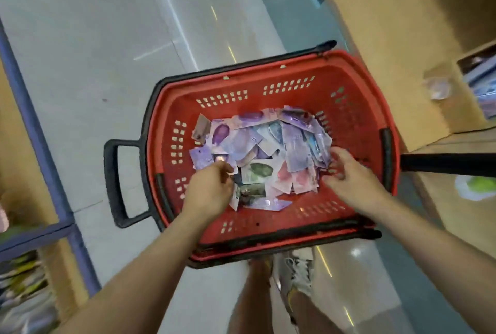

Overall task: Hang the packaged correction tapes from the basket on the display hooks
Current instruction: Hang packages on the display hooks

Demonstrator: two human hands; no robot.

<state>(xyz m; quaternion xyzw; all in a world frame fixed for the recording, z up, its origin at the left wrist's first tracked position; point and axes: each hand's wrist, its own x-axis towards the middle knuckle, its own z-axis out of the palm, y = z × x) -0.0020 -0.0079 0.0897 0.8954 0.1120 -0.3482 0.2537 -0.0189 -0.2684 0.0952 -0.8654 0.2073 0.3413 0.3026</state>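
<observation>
From the head camera, both hands are down inside the red plastic basket [271, 86], which stands on the pale glossy floor [80, 38]. The left hand [210, 190] has its fingers [224, 168] curled together, seemingly pinching the edge of one packet; the right hand [349, 172] has its fingers bent onto the heap, but I cannot tell if they grip anything. The packaged correction tapes [257, 151] lie mixed in the bottom: flat, shiny cards, mostly purple. I would gather several with the hang holes aligned. No display hooks are visible.
</observation>
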